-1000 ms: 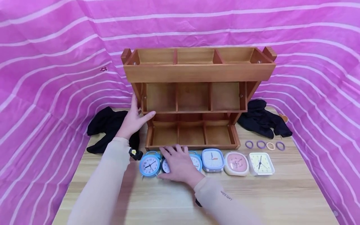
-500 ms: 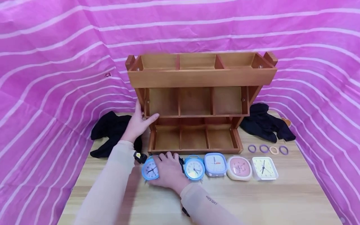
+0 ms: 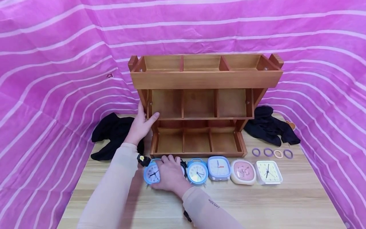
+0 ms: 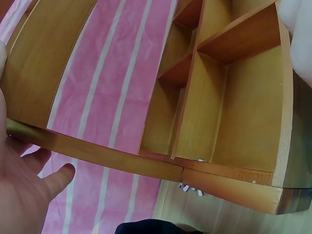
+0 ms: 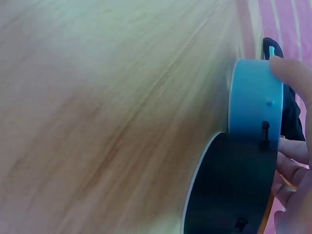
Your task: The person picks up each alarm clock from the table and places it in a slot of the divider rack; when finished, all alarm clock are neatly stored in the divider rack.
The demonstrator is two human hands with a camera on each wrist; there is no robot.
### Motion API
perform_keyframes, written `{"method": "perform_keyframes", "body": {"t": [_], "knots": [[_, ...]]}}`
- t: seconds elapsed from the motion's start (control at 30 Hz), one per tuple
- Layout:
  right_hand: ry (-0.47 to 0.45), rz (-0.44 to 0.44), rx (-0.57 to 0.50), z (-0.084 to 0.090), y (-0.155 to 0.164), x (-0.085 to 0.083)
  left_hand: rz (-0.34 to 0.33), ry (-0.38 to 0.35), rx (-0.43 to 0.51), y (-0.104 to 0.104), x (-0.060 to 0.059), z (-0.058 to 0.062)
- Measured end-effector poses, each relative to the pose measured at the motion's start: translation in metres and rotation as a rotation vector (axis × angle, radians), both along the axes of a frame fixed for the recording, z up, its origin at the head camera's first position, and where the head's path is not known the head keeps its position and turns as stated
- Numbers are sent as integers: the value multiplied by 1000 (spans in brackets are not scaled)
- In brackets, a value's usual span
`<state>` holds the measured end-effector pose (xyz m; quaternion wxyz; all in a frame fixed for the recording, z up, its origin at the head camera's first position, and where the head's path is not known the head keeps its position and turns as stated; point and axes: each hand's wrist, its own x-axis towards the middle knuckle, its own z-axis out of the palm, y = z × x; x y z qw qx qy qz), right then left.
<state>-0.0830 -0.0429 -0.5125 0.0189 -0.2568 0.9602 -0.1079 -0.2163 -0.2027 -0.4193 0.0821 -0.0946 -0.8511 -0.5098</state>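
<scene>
A three-tier wooden shelf (image 3: 206, 79) stands at the table's back, its compartments empty. My left hand (image 3: 140, 124) grips its left side post, thumb on the front edge; the left wrist view shows the thumb (image 4: 58, 176) under the shelf's edge (image 4: 112, 158). A row of alarm clocks lies in front. My right hand (image 3: 168, 173) curls over a black clock (image 3: 184, 166), mostly hiding it, and overlaps the leftmost blue clock (image 3: 151, 174). In the right wrist view fingers (image 5: 292, 161) wrap behind the black clock (image 5: 229, 190), and one fingertip touches the blue clock (image 5: 256, 102).
To the right lie another round blue clock (image 3: 197, 173), a square blue clock (image 3: 218, 167), a pink one (image 3: 243, 171) and a pale yellow one (image 3: 268, 172). Several hair rings (image 3: 271, 153) sit at the right. Black cloths (image 3: 112, 133) (image 3: 270, 125) flank the shelf. Pink striped fabric surrounds the table (image 3: 271, 203).
My right hand has slid left along the clock row, uncovering the second blue clock and now overlapping the leftmost one. The left hand stays on the shelf.
</scene>
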Motion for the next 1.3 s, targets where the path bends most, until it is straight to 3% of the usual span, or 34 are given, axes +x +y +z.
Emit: {"method": "perform_keyframes", "body": {"t": [0.3,0.6,0.8,1.03,1.3], "knots": [[73,43,-75,3,-3,8,-14,3,2,-7,2,-3],[152,49,-208,22,1,5,-28,-33,-14,-8,1,-2],[137,-26,-262,31,13,-14,-23,-46,-27,-8,0,0],[91,-125,-300,25,33,-45,-32,-22,-15,-7,-1,1],[76,-143,-299,21,42,-74,-61,-12,46,-4,-5,-3]]}}
